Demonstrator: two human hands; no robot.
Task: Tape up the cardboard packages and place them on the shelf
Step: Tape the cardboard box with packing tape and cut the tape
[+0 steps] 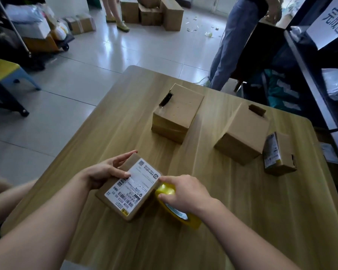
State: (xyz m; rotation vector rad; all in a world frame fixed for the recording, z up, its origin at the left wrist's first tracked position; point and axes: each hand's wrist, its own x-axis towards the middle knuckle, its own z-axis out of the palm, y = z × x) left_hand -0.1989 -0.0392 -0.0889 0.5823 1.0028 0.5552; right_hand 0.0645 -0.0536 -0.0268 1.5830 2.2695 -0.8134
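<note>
Our left hand [103,171] clamps labelled box [128,187] at table's [232,221] near edge, steadying it for taping. Right hand [183,191] closed around yellow tape roll [176,208], pressed against box's side. Three boxes [177,114] wait beyond; shelf [308,80] far right.

We see a tabletop [213,201] of pale wood-grain laminate with a smooth, faint sheen. The packages [176,114] are matt brown cardboard; the nearest package [113,199] bears a white paper label [133,186]. The tape roll [176,211] is glossy yellow plastic. The floor [86,65] is shiny tile.
</note>
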